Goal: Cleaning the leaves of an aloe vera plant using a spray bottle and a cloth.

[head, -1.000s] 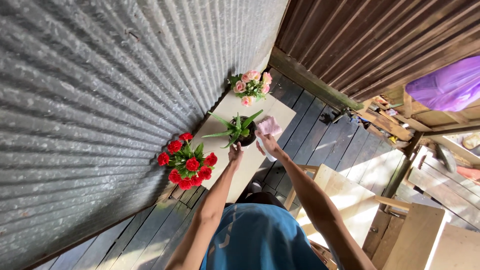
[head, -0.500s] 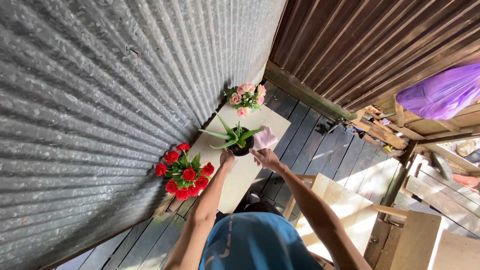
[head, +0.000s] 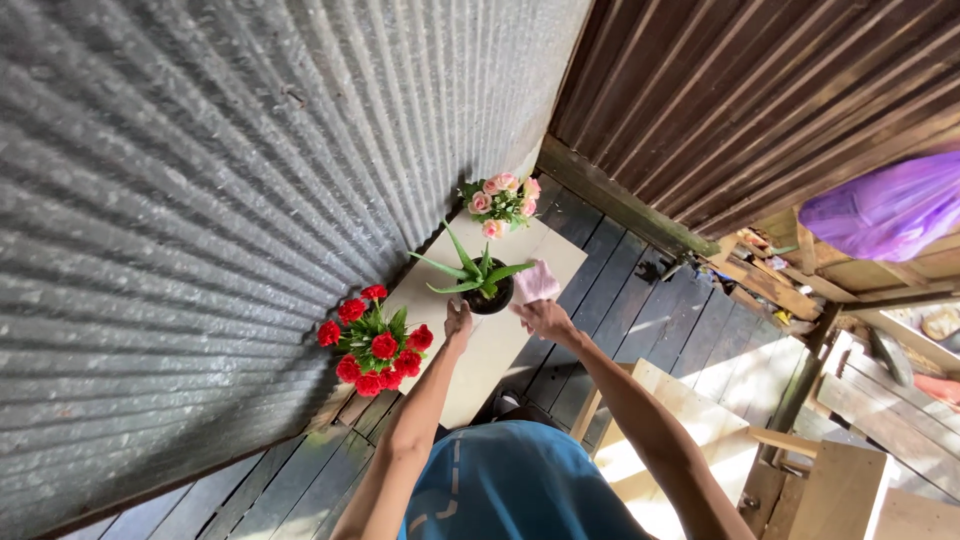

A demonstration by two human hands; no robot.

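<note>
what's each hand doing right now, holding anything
Left hand: at the dark pot of the spiky green plant; grip cannot be told.
Right hand: fingers closed on a pink cloth.

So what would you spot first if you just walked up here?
The red flowers by the grey metal wall, and the pink flowers at the bench's far end. Between them a spiky green plant sits in a dark pot, with the left hand touching it and the right hand holding a pink cloth.

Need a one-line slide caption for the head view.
Left hand touches the aloe pot; right hand holds a pink cloth beside it, on a pale table.
</note>
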